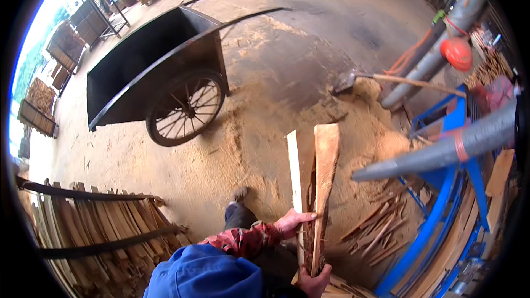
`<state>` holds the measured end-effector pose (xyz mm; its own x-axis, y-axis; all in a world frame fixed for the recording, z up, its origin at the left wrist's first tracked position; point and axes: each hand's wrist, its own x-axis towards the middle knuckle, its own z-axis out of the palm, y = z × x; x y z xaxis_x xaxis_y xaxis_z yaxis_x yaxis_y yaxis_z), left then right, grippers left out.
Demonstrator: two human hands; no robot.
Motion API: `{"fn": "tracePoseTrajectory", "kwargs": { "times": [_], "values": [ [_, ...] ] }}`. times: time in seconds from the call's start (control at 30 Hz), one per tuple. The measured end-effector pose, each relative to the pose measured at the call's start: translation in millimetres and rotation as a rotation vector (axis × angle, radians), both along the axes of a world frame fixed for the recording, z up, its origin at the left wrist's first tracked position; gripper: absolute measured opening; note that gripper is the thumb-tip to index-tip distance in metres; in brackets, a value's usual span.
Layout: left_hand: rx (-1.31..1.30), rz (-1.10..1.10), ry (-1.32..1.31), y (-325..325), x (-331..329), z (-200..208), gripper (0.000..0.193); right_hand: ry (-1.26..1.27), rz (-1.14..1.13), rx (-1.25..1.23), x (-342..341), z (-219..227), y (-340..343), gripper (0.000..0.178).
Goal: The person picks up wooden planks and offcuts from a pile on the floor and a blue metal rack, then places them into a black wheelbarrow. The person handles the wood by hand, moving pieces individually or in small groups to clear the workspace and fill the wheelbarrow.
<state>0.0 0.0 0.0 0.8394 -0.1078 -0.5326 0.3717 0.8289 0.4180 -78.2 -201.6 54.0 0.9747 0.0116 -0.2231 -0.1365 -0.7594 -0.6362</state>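
Long rough wooden slats (326,157) stand out in front of me, pale on their sawn faces, with darker bark-like edges between them. My left hand (294,222), below a red patterned sleeve, is closed around the slats about midway, its thumb across them. Close to my body, my right hand (316,282) is closed on their lower end. A narrower pale slat (295,168) lies along the left side of this bundle, its upper end apart from the wider one. Part of my right hand's fingers is hidden.
A black two-wheeled cart (160,60) stands ahead left. At lower left, slats are stacked in a rack (94,251). On my right are a blue metal frame (406,265), a grey pipe (436,154), a shovel (345,83) and wood offcuts (378,229). Sawdust covers the floor (193,171).
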Motion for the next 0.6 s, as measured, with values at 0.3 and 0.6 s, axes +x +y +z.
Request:
{"fn": "tracePoseTrajectory", "kwargs": {
  "times": [0.3, 0.6],
  "values": [
    [0.150, 0.482, -0.198, 301, 2, 41, 0.048, -0.117, 0.385, 0.141, 91, 27, 290, 0.045],
    [0.316, 0.951, -0.183, 715, 52, 190, 0.109, -0.305, 0.934, 0.709, 231, 182, 633, 0.072]
  ]
}}
